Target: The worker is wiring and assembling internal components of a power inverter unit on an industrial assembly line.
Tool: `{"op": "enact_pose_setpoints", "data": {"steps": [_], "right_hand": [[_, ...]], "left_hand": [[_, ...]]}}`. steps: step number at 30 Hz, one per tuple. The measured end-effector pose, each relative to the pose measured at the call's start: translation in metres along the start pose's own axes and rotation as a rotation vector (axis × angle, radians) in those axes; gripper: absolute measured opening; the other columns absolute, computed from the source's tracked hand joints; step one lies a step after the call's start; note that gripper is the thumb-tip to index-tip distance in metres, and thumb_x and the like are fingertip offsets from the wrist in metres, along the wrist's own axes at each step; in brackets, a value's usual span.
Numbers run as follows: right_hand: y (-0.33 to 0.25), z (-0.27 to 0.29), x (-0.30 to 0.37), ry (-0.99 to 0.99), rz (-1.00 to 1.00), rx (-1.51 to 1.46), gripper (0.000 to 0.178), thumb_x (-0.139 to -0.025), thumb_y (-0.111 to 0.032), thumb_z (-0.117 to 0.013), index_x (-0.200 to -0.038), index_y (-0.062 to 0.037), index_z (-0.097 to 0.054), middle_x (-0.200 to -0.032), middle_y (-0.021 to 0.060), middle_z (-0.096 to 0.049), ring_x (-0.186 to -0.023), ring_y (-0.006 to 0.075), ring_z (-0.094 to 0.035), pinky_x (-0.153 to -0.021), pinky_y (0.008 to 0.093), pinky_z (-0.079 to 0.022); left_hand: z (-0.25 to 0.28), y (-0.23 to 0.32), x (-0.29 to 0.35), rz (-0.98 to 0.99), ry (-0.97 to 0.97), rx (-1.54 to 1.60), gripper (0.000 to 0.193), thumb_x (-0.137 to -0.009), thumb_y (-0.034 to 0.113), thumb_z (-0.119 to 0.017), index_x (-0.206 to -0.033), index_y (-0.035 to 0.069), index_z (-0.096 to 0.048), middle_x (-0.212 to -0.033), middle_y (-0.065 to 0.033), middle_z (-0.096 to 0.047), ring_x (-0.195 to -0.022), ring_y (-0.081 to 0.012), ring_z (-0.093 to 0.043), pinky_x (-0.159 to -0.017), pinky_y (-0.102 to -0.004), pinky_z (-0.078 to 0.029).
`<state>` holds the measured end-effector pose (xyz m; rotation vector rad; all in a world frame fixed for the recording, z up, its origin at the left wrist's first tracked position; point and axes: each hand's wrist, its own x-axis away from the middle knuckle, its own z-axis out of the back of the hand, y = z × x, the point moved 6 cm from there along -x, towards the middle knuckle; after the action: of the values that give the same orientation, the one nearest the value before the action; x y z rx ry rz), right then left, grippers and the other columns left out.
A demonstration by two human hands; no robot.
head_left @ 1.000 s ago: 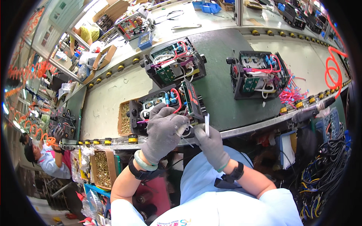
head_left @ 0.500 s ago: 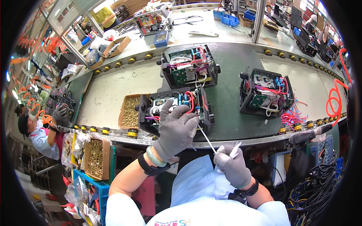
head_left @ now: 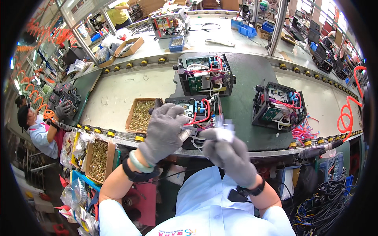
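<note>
A black-framed electrical unit with exposed boards and red wires stands at the table's near edge. My left hand, in a grey glove, reaches over its left side. Its fingers are curled together beside the red wires; what they pinch is hidden. My gloved right hand is at the unit's near right corner, closed on a small white piece, which motion blurs. White wires hang from the unit's near side between the hands.
Two similar units stand farther off, one behind and one at the right. A cardboard box of brass-coloured parts sits left of the near unit. Pink wires lie at the right. A co-worker works at far left.
My right hand has moved up and left to the unit, and the long white strip no longer stretches between the hands. My left hand has shifted left and slightly down. The view has tilted slightly.
</note>
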<state>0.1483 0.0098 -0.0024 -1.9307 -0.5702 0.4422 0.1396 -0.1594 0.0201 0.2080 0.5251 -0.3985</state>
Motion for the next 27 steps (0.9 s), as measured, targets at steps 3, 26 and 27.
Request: {"op": "enact_pose_setpoints", "data": {"steps": [3,26,27], "right_hand": [[0.042,-0.007,-0.019,-0.075,0.079,0.173,0.032,-0.102,-0.015,-0.039,-0.121,0.0003,-0.059,-0.074,-0.0035,-0.048,-0.06,0.0027,-0.038,-0.053,0.0187,-0.031],[0.127,-0.008,-0.034,0.49,-0.257,-0.359,0.009,-0.092,-0.016,-0.054,-0.087,-0.009,-0.055,-0.062,0.0004,-0.05,-0.04,0.007,-0.039,-0.035,0.0232,-0.028],[0.122,-0.009,-0.038,0.492,-0.22,-0.357,0.007,-0.09,-0.015,-0.055,-0.087,-0.008,-0.057,-0.061,0.0007,-0.052,-0.04,0.0072,-0.041,-0.034,0.0235,-0.028]], "left_hand": [[-0.018,-0.008,0.0,-0.03,0.003,-0.013,0.021,-0.07,0.018,-0.075,-0.089,0.011,-0.073,-0.102,-0.0082,-0.068,-0.101,-0.0306,-0.062,-0.089,-0.042,-0.047],[-0.02,-0.028,0.002,0.087,-0.04,0.366,0.015,-0.074,0.005,-0.075,-0.088,0.001,-0.071,-0.106,-0.014,-0.068,-0.097,-0.0297,-0.066,-0.081,-0.037,-0.054],[-0.02,-0.028,0.003,0.099,-0.047,0.371,0.014,-0.075,0.004,-0.075,-0.088,0.001,-0.071,-0.106,-0.0142,-0.068,-0.098,-0.0295,-0.066,-0.082,-0.0371,-0.054]]}}
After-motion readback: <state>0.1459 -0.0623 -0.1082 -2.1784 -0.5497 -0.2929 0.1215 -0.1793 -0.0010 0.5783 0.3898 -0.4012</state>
